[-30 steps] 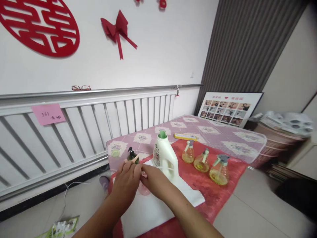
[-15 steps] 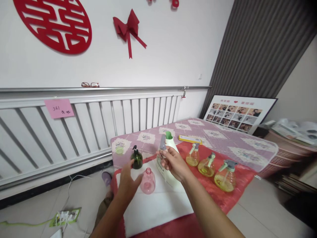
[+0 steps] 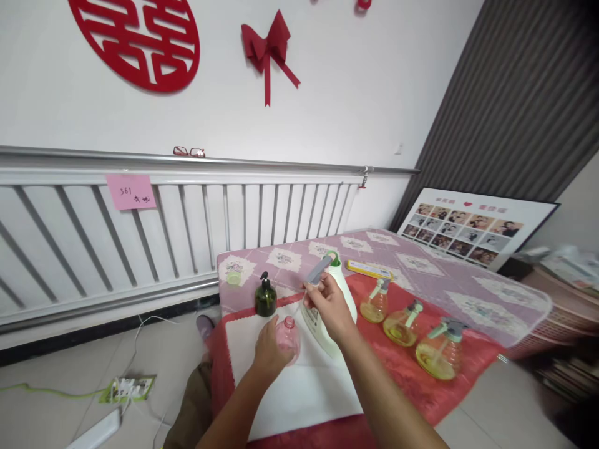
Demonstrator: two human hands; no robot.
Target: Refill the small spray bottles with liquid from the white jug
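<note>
My left hand (image 3: 271, 352) is wrapped around the side of a clear pink bottle (image 3: 289, 337), which stands open-necked on a white cloth (image 3: 304, 399). Pinched in my right hand (image 3: 330, 305) is a grey spray nozzle (image 3: 319, 270), held above and to the right of the bottle's mouth. Just behind that hand stands a large pale-green jug (image 3: 345, 290) with a green spout, partly covered by my hand and forearm. A dark green pump bottle (image 3: 265, 298) is upright beyond my left hand.
Three spray bottles of yellow liquid, the nearest one (image 3: 440, 355) at the right, stand on a red cloth (image 3: 402, 390). Behind them lies a yellow-edged box (image 3: 369, 270). A pale green cap (image 3: 234, 278) rests at the table's back left. A radiator (image 3: 206, 231) runs along the wall.
My left hand has closed from open fingers onto the pink bottle. My right hand has tilted the spray nozzle toward the right. The camera view has shifted slightly left.
</note>
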